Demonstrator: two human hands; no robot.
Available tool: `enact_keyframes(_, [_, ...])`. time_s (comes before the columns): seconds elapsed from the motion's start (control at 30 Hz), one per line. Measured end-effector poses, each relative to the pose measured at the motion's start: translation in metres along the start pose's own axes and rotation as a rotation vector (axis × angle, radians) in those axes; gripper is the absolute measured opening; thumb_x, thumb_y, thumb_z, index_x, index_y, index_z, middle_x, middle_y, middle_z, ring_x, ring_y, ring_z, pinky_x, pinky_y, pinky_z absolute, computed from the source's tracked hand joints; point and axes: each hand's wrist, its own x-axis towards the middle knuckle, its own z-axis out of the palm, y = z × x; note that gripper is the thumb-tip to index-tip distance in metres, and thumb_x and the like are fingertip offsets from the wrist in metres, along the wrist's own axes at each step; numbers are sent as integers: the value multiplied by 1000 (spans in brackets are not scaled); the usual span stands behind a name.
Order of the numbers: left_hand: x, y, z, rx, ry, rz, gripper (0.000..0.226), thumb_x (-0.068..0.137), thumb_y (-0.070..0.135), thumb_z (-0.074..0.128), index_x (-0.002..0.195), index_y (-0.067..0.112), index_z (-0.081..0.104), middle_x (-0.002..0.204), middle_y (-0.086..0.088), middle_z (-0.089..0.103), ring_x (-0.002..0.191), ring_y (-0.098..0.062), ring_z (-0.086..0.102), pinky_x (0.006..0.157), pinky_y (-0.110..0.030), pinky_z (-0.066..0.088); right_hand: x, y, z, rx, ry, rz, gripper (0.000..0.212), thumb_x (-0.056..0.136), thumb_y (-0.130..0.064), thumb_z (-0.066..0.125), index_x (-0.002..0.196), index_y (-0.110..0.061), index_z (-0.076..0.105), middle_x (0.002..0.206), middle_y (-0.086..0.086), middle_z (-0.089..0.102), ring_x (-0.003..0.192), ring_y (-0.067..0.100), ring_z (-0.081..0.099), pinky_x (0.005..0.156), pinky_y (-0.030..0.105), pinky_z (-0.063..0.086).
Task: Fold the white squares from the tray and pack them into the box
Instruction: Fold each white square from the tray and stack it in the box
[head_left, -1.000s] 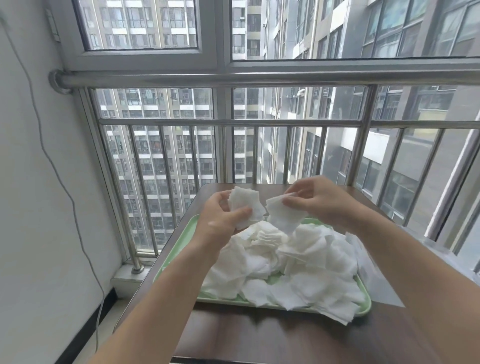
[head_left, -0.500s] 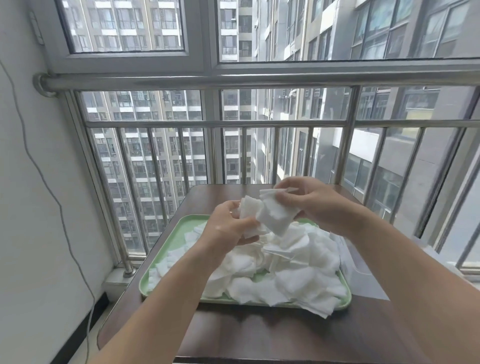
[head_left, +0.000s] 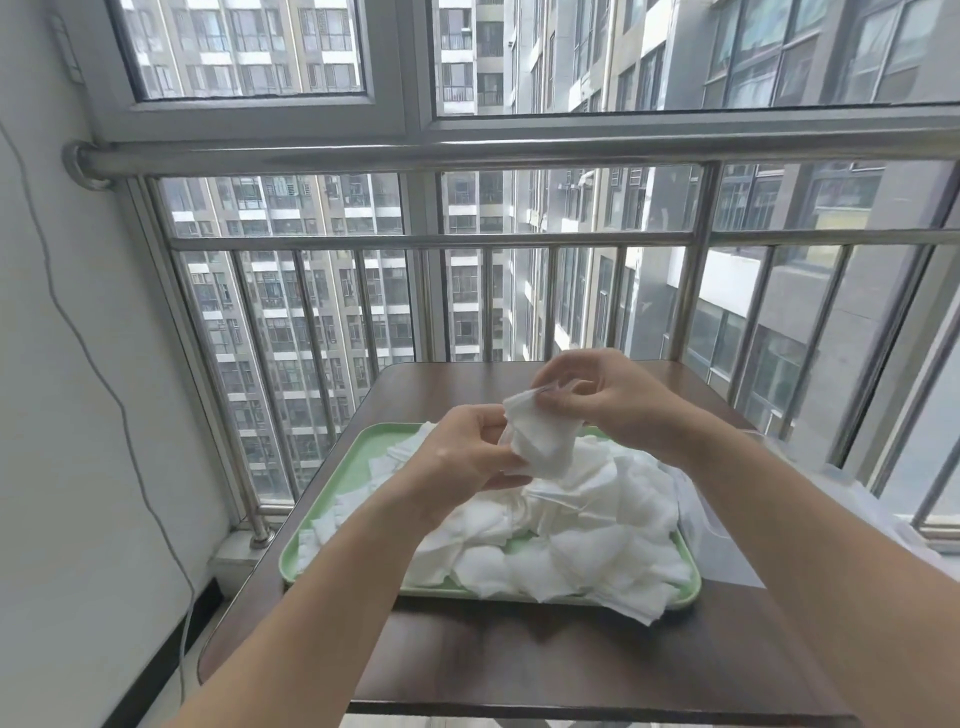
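Both hands meet in the air above the far half of the green tray (head_left: 343, 483), probably so one white square (head_left: 540, 447) can have its edges matched without disturbing the heap. The left hand (head_left: 462, 457) grips the square's near-left side with curled fingers. The right hand (head_left: 608, 400) pinches its far top corner between thumb and fingertips, which looks like a fold beginning. Beneath them the pile of white squares (head_left: 597, 525) fills most of the tray, heaped toward the right, on the brown table (head_left: 519, 670). The box is not clearly visible. Some translucent material (head_left: 727, 551) lies just right of the tray, but I cannot tell what it is.
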Motion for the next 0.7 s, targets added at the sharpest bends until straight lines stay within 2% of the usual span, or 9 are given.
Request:
enact_keyframes(0.2, [-3,4,-4,-1,-72,2,36,87,-4,70,116,17,72,114,-9,74,111,-25,70,98,-46,55,2,0,4,-44,57,-43,9,89,-17,74,96,-13,74,91,6,66,74,14,60,66,21,50])
enact_keyframes(0.37, [-4,6,-6,-136,-147,-17,30,90,2,70,116,16,71,105,-4,72,106,-23,69,100,-48,53,2,-3,5,-64,116,-100,10,86,-14,77,95,-10,77,85,3,69,70,13,60,61,17,49])
enact_keyframes(0.53, [-5,2,-7,-232,-136,-29,32,91,-9,61,117,9,68,106,-9,73,102,-27,71,90,-39,59,-3,-3,0,88,136,-66,12,84,-14,77,95,-11,76,96,17,72,79,22,63,70,28,54])
enact_keyframes(0.63, [-6,0,-8,-256,-131,-51,36,90,-11,60,122,6,65,107,-13,73,101,-27,71,84,-34,60,-8,-4,-11,157,188,-40,15,87,-17,73,100,-9,73,97,11,74,85,23,66,77,36,56])
enact_keyframes(0.7, [-6,-1,-7,-267,-125,-67,38,91,-11,60,126,4,62,108,-14,73,102,-28,71,83,-33,60,-12,-7,-20,201,199,-21,12,91,-15,69,101,-9,69,93,4,75,87,21,68,76,31,56])
